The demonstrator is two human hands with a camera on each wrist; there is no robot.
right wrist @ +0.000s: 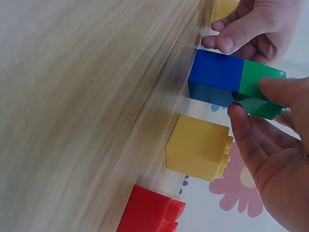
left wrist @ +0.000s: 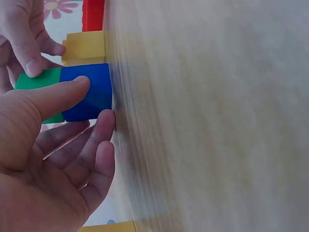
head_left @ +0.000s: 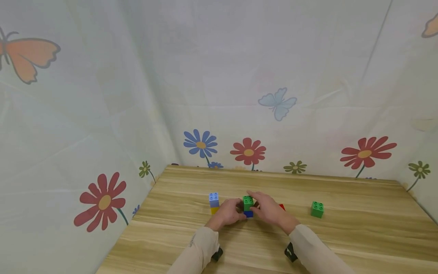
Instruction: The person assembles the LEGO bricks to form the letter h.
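- Flower-printed white cloth (head_left: 219, 68) backs the pale wood-grain table (head_left: 359, 213) on my feed.
- At lower centre of the head view I have a green plastic studded brick (head_left: 248, 201) atop a dark-blue plastic brick (head_left: 248, 214), faces meeting, long axis upright.
- That pair stands between the hands; the right hand (head_left: 270, 208) pinches the green one, thumb opposite fingers.
- The left hand (head_left: 230, 213) curves loosely at the blue one's left side; I cannot tell whether it grips.
- Just right of the pair, in the right wrist view, stand a yellow plastic brick (right wrist: 198, 147) and a red plastic brick (right wrist: 147, 210).
- Left: a periwinkle plastic brick (head_left: 213, 200) on another yellow block (head_left: 214, 210).
- Farther right: a second green cube (head_left: 317, 209).
- I can read no brand, label or writing.
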